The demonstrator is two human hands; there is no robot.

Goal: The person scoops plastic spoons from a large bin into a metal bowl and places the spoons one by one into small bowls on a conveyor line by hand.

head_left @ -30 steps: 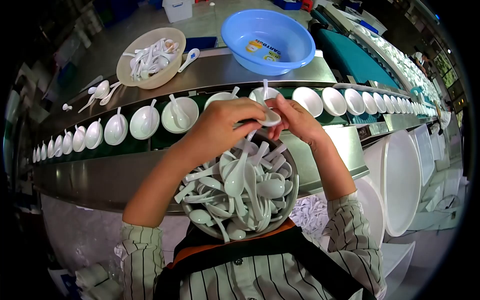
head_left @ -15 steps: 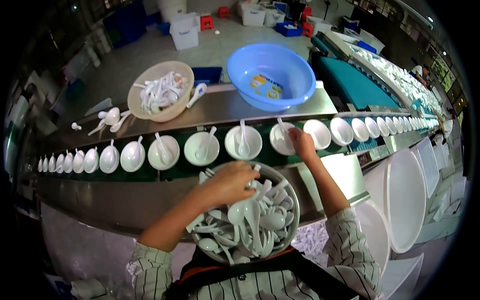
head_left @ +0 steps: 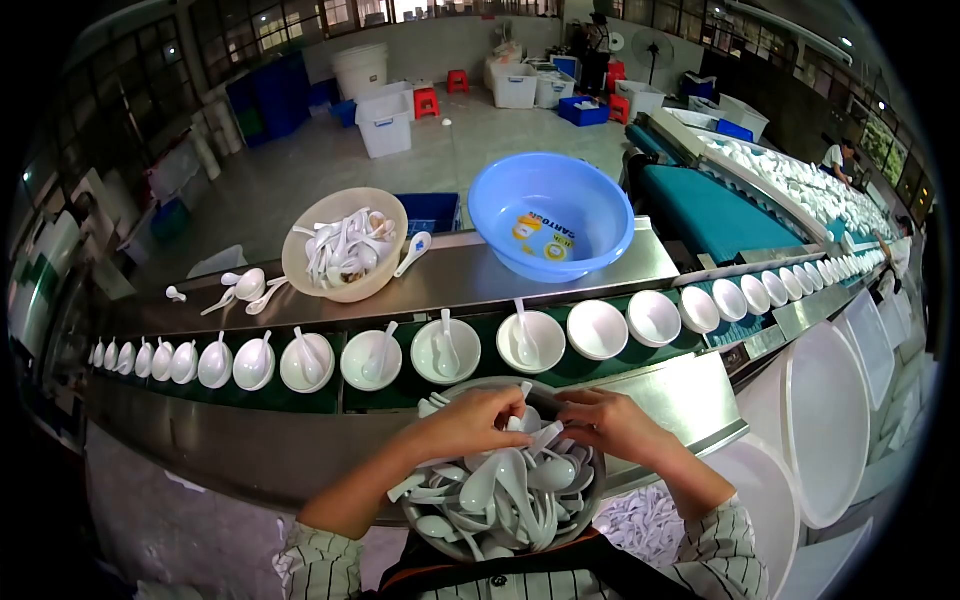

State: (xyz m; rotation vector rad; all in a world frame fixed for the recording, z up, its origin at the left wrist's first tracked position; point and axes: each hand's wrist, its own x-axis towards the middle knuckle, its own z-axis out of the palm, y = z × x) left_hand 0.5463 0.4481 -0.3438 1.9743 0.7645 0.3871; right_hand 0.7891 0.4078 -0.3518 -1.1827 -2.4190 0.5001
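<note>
A metal basin [head_left: 598, 490] heaped with white soup spoons [head_left: 512, 485] stands close in front of my body. My left hand [head_left: 475, 422] is in over the heap, its fingers closed round a spoon whose handle shows between thumb and forefinger. Across from it, my right hand [head_left: 612, 422] hovers at the basin's right rim, thumb and fingers apart beside a spoon handle; whether they touch it is unclear. Behind the basin, a white bowl [head_left: 548, 350] with a spoon leaning in it sits on the green belt [head_left: 590, 372]. The bowls left of it hold spoons; nearby bowls to its right hold none.
On the steel ledge beyond the belt stand a beige bowl [head_left: 297, 262] of spoons, a blue basin [head_left: 610, 245] and several loose spoons. A teal conveyor [head_left: 715, 205] lies at right, with a person [head_left: 838, 160] beyond. Large white tubs [head_left: 825, 430] stand at my right.
My right hand has let go of the spoon in the bowl and come back to the basin. The row of bowls has shifted left along the belt. My view has tilted up.
</note>
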